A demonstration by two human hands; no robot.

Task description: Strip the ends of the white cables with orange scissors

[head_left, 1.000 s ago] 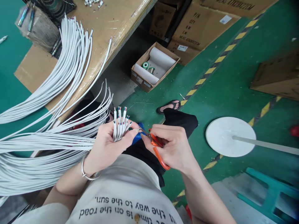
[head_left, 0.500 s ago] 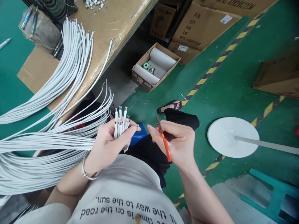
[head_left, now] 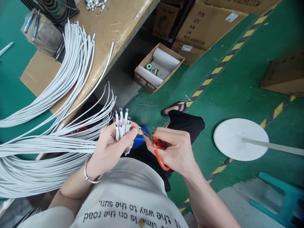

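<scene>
My left hand point(head_left: 109, 148) is closed around a bunch of white cable ends point(head_left: 121, 125) with coloured inner wires showing at the tips, pointing up. The cables run off to the left in a thick white bundle point(head_left: 42, 158). My right hand point(head_left: 174, 148) grips orange-handled scissors point(head_left: 155, 147), their blades pointing left and touching a cable end by my left thumb. A blue object point(head_left: 140, 139) lies on my lap under the blades. Both hands are over my black-trousered knees.
A wooden workbench point(head_left: 114, 22) at the upper left carries more white cables point(head_left: 68, 69). An open cardboard box point(head_left: 158, 68) with white rolls sits on the green floor, bigger cartons point(head_left: 204, 25) behind it. A white round base point(head_left: 239, 139) with a pole and a teal stool point(head_left: 280, 196) are to the right.
Half a second ago the scissors were pulled back and upright, away from the cables. Now my right hand has brought the blades back to the cable end at my left thumb.
</scene>
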